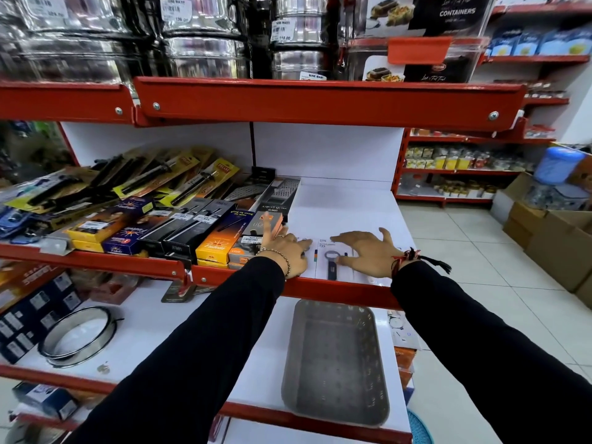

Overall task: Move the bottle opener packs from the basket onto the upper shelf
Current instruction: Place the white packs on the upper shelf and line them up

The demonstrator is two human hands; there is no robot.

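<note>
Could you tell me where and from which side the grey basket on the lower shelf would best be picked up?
Probably by the long side rims of the grey basket, from above. It lies flat and open-topped, looks empty, and shows no handles; the left hand and right hand rest on the shelf above.

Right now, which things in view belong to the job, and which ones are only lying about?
Belong to the job:
- bottle opener packs, flat on the upper shelf
- basket, on the shelf below, looks empty
- left hand and right hand, resting on the packs

Only lying about:
- graters
- boxed goods
- metal ring
- steel tins
</note>
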